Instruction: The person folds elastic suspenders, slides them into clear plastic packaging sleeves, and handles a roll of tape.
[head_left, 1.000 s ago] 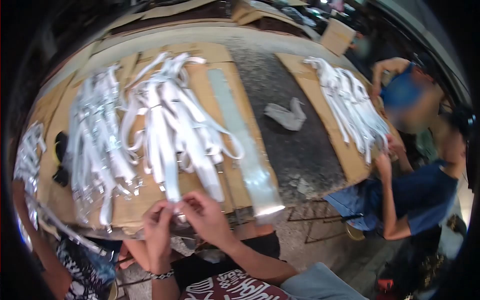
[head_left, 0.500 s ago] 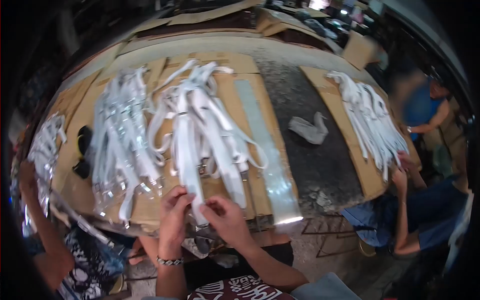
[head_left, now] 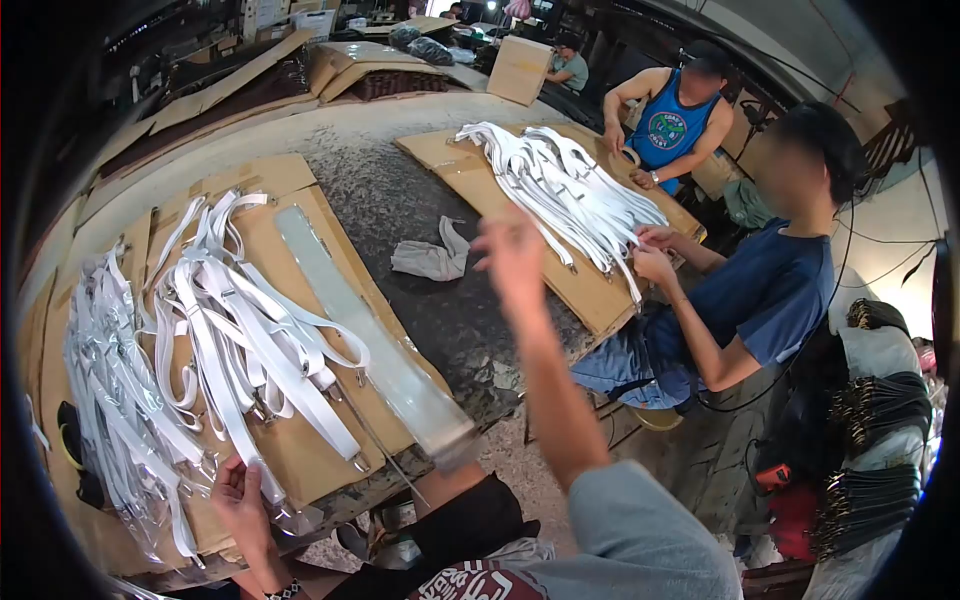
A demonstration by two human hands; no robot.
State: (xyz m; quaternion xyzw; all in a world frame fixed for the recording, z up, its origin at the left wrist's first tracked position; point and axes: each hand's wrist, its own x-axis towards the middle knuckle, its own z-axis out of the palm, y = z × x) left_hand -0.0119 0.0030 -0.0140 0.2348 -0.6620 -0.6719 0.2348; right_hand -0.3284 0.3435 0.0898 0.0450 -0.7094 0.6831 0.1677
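My left hand [head_left: 243, 500] is at the near edge of the cardboard, its fingers closed on the lower end of a white strap [head_left: 225, 415]. That strap belongs to a bundle of white straps with metal clips. My right hand [head_left: 512, 252] is raised over the dark tabletop, blurred, with fingers apart and nothing visible in it. Left of the bundle lie straps in clear plastic [head_left: 110, 390]. A stack of clear plastic sleeves [head_left: 370, 330] lies to the right of the bundle. A crumpled greyish cloth or bag [head_left: 433, 254] is near my right hand.
At the right, a seated person in a dark blue shirt [head_left: 760, 290] handles white straps [head_left: 560, 185] on another cardboard sheet. Behind, a person in a blue tank top [head_left: 668, 125] holds a tape roll. Black sunglasses or scissors-like handles [head_left: 70, 440] lie far left. A cardboard box [head_left: 519, 70] stands behind.
My right hand has left the strap end and swung up to the right, opening. My left hand stays on the strap. The view has turned right, showing more of the two people.
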